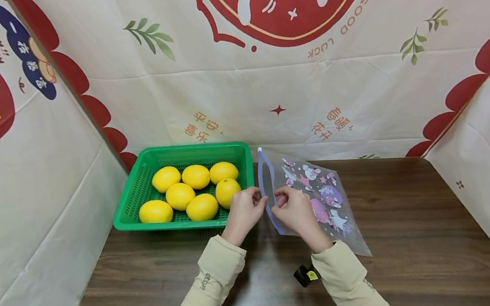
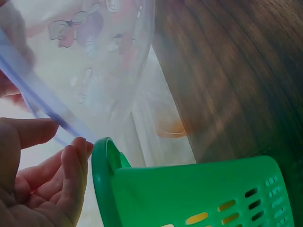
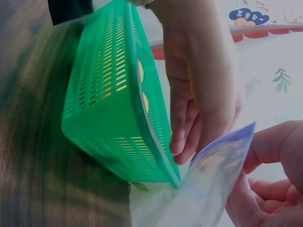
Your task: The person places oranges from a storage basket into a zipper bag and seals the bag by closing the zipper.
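Note:
A clear plastic zip bag (image 1: 353, 221) with cartoon prints and a purple zip strip lies to the right of a green basket, its mouth parted toward the basket. My left hand (image 1: 244, 213) pinches the mouth's left edge beside the basket rim, thumb and fingertips at the purple strip (image 2: 35, 90). On the opposite edge, my right hand (image 1: 296, 210) pinches the strip between thumb and fingers, as the right wrist view also shows (image 3: 270, 175). Several yellow lemons (image 1: 180, 196) sit in the basket (image 1: 120, 216).
Brown wooden tabletop (image 1: 417, 235) spreads right of the bag and in front of the basket. Printed cloth (image 1: 230, 95) hangs behind and at both sides. A small black device (image 1: 302, 276) is by the right sleeve cuff (image 1: 339, 267).

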`<state>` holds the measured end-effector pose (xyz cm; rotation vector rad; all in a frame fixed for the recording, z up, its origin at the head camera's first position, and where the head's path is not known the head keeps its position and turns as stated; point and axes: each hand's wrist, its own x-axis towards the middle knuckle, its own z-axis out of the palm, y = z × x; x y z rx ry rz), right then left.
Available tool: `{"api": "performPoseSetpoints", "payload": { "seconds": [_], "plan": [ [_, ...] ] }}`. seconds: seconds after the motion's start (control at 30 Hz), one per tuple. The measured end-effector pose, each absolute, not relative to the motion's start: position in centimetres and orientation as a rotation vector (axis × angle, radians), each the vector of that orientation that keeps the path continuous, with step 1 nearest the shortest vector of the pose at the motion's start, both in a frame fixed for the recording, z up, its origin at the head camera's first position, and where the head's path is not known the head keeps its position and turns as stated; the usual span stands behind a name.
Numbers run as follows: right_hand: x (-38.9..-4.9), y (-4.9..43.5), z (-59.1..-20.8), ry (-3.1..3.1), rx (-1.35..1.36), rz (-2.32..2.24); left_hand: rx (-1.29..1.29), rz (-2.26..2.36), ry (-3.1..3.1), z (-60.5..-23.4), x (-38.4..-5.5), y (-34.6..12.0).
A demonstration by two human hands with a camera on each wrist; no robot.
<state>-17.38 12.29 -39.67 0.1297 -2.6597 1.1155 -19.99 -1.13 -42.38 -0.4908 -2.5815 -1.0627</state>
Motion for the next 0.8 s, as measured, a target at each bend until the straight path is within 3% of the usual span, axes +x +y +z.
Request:
{"api": "performPoseSetpoints", "payload": {
  "seconds": [0.4, 0.8],
  "plan": [
    [-17.0, 12.8, -39.1, -2.613, 0.189, 1.081, -0.527, -1.075, -2.552, -42.7, -20.3, -0.9],
    [-17.7, 14.4, -36.2, -2.925, 0.207, 0.472, -0.512, -1.079, -2.698, -42.5, -20.2, -0.7]
  ]
}}
